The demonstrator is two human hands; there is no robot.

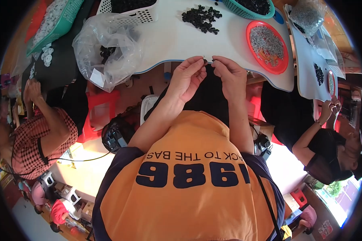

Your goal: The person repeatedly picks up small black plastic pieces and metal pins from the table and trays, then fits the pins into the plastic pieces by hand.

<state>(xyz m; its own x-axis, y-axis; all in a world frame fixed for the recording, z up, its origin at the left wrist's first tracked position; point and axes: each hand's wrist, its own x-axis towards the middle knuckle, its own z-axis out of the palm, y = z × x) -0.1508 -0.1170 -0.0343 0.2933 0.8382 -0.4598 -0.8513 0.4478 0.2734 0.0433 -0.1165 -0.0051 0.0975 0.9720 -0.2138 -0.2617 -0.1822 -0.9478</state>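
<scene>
My left hand (pixel 188 77) is closed in a pinch at the table's near edge, with a small black plastic piece (pixel 205 62) between thumb and forefinger. Just to its right, my right hand (pixel 230 74) is also pinched, its fingertips a short gap from the left ones. What the right fingers hold is too small to make out. Beyond both hands, a loose pile of small black plastic pieces (pixel 202 19) lies on the white table (pixel 171 40). A red plate (pixel 283 60) heaped with small silvery metal parts (pixel 266 40) sits right of my right hand.
A clear plastic bag (pixel 122 48) with black pieces hangs over the table's left edge. At the back stand a white basket (pixel 149 15) and a green basket (pixel 249 15) of black pieces. Co-workers sit left (pixel 48 140) and right (pixel 321 148) at neighbouring tables.
</scene>
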